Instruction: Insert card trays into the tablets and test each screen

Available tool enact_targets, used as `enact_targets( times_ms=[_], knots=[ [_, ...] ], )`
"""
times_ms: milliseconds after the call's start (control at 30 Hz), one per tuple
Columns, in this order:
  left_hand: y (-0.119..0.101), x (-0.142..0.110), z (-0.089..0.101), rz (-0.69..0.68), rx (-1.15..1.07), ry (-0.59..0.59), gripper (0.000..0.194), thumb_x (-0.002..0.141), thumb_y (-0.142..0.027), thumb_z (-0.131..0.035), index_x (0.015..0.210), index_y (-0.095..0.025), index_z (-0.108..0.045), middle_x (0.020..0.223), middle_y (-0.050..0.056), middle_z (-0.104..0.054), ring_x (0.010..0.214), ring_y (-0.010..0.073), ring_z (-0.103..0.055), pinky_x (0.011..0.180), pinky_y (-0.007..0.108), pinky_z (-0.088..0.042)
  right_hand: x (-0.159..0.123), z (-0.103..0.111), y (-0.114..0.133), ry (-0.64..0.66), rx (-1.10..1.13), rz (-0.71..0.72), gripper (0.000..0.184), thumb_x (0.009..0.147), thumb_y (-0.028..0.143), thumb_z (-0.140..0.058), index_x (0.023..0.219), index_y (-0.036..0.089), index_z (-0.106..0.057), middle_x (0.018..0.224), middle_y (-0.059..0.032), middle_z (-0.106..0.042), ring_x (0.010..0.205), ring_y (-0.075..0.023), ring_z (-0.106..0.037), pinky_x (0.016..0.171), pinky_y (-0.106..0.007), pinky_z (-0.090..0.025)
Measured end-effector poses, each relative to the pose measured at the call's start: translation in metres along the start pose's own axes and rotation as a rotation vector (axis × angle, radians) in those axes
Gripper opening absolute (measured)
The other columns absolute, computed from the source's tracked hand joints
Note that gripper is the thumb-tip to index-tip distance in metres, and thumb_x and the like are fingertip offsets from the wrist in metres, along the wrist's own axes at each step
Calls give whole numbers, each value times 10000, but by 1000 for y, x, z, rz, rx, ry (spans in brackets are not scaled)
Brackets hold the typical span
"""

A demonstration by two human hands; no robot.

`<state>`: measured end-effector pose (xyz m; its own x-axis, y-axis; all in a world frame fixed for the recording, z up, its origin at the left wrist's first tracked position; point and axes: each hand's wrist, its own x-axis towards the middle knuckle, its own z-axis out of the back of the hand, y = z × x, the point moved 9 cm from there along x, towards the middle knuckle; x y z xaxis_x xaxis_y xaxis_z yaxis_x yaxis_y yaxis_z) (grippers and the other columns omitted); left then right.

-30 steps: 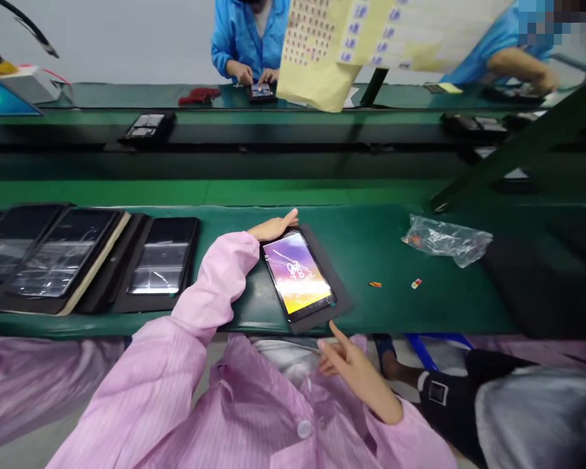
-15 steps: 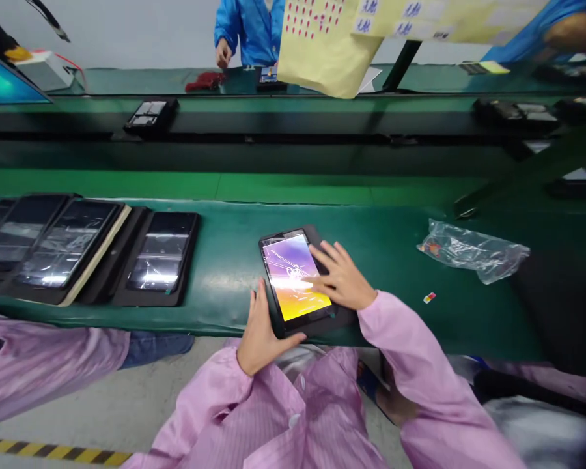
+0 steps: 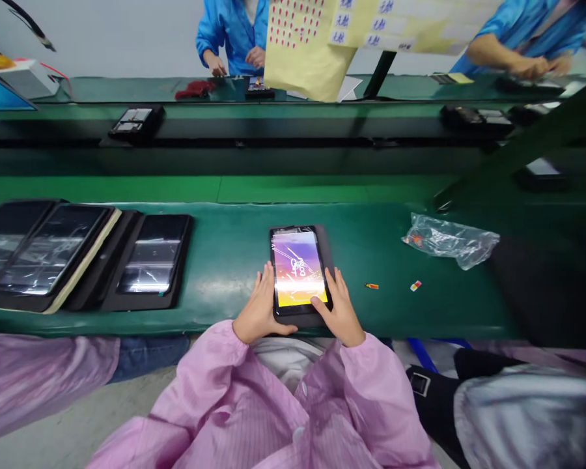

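A tablet (image 3: 299,264) with a lit purple-to-yellow screen and clear film over it lies on a dark pad (image 3: 326,242) on the green bench. My left hand (image 3: 260,305) rests along its lower left edge, fingers stretched out and thumb spread at the bottom. On the opposite side is my right hand (image 3: 342,307), fingers extended along the right edge and thumb over the screen's lower right corner. Both hands are open and touch the tablet without wrapping round it. Right of it lie a small orange piece (image 3: 372,286) and a small white, red and yellow card (image 3: 416,285).
Several dark tablets on sleeves (image 3: 53,251) and one more tablet (image 3: 153,254) lie at the left. A clear plastic bag (image 3: 452,240) is at the right, near a slanted green post (image 3: 508,153). Across the line, people in blue work behind hanging yellow sheets (image 3: 303,52).
My right hand has moved from mid-screen to the tablet's right edge. The tablet has turned from a slant to nearly straight, and my left hand remains at its left side.
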<state>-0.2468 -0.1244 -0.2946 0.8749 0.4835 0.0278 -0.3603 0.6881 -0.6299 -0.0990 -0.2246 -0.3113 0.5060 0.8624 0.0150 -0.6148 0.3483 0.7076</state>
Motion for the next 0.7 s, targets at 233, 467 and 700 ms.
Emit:
enact_targets(
  times_ms=[233,467,700],
  knots=[
    [0,3,0,-50,-6,33,1438,604,-637,-755,1490,-147,265,1597,278,61,1489,407,45,1180,644,-110,3,23,15,-91,-114,-8,808,878,694,-406,1465,139,-379,1583,-200,-232,1486,-323,-181,1177,-583,-228],
    [1,-2,-3,-90,27,-22,1404,637,-669,-717,1487,-148,271,1595,288,-44,1495,399,-52,1177,641,-156,73,-16,100,124,-404,231,755,936,626,-343,1470,93,-383,1552,-174,-321,1470,-319,-242,1215,-535,-155],
    [4,-2,-2,-68,-18,-32,1384,636,-695,-692,1505,-131,226,1600,270,-67,1497,386,-91,1190,612,-165,-20,-19,92,147,-491,278,767,883,654,-443,1490,192,-369,1520,-121,-396,1407,-346,-371,1158,-603,-260]
  ],
)
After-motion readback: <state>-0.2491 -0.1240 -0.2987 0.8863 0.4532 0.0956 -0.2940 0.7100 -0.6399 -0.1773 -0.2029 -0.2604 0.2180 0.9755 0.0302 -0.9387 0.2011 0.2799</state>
